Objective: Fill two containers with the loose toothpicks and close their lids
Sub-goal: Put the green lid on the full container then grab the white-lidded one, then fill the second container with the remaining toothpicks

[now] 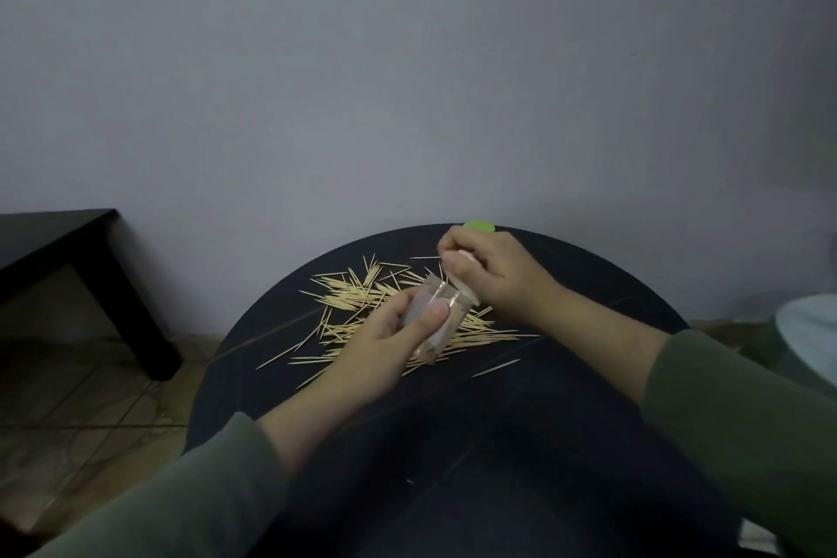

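Gripped in the left hand [385, 340], one clear container [441, 317] was tilted, mouth toward 1 o'clock, fingers and thumb curled round its body over the middle of the round black table [566, 399]. Some toothpicks showed inside it; number unclear. Right hand [493, 272] sat at the container's mouth, fingers curled, pinching a pale lid [462, 285] held against or just beside the opening; whether the lid was attached to the container could not be told. One thin toothpick seemed to stick up from the right fingers, blurry.

Loose toothpicks [362, 299] lay in one scattered pile on the table, spreading from 10 o'clock to 4 o'clock under and around the hands, too many to count. One stray pick [496, 368] lay apart at 4 o'clock of the pile.

One green round thing [478, 227] sat at the table's far edge, 12 o'clock, just behind the right hand, mostly hidden; could not tell if lid or second container.

Both forearms wore green sleeves [747, 412]. One dark table [68, 249] stood at 9 o'clock on a tiled floor [90, 399]. Grey wall [407, 59] behind.
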Demonstrator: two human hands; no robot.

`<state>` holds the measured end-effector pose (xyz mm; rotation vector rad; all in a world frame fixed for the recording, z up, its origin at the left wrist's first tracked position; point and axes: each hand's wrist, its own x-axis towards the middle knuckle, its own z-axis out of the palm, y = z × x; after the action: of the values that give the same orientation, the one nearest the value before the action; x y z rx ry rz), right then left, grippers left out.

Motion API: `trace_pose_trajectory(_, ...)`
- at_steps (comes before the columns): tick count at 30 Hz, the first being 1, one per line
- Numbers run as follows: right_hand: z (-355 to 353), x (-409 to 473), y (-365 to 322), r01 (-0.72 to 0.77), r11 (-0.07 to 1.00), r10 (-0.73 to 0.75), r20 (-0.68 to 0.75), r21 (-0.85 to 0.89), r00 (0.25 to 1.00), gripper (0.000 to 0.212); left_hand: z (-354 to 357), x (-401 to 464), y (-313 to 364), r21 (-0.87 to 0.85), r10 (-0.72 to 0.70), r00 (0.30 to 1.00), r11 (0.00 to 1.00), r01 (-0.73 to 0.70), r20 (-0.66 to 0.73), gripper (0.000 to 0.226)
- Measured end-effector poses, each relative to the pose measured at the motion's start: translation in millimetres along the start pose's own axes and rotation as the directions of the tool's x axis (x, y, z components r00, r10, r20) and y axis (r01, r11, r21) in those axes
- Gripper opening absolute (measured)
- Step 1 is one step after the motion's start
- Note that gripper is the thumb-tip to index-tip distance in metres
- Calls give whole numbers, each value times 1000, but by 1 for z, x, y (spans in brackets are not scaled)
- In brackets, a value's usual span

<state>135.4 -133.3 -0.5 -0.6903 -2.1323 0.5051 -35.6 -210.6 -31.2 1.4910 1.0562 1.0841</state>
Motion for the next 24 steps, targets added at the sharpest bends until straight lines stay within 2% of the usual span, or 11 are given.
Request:
trace_pose_trajectory(3,-23,-6,2,66,997,-64,44,-33,997,16,2,-6,-4,-79,-40,999,996,42,23,39)
trace_pose_trajectory(5,-33,-14,6,41,996,-27,161,-85,987,16,1,-8,-12,-70,-71,997,995,72,17,50)
trace_pose_trajectory(7,-34,-24,8,-25,988,71,306,-152,949,23,-1,-11,-16,-51,-92,995,994,93,27,56)
trace_pose_trajectory(8,-33,-30,7,-94,981,155,388,-172,908,25,-3,-11,-19,-5,-93,994,996,94,50,57)
trace_pose_trajectory(10,-30,-39,5,-239,941,333,540,-238,773,23,-9,-14,-20,176,-79,989,983,56,127,58)
trace_pose_trajectory(12,-27,-45,0,-219,892,434,610,-396,663,24,-9,-17,-16,306,-70,980,952,9,188,57)
trace_pose_trajectory(16,-18,-49,-14,-142,777,598,648,-614,472,39,-4,-20,-10,385,-24,957,918,-93,288,52)
trace_pose_trajectory(18,-15,-50,-18,-137,735,652,638,-664,410,44,-1,-19,-10,424,-26,949,898,-115,313,53)
trace_pose_trajectory(21,-14,-47,-24,-155,707,690,625,-690,366,53,0,-17,-10,456,-49,949,884,-104,311,56)
trace_pose_trajectory(24,-13,-41,-30,-166,684,723,631,-710,283,65,-4,-14,-11,449,-43,937,885,-125,346,67)
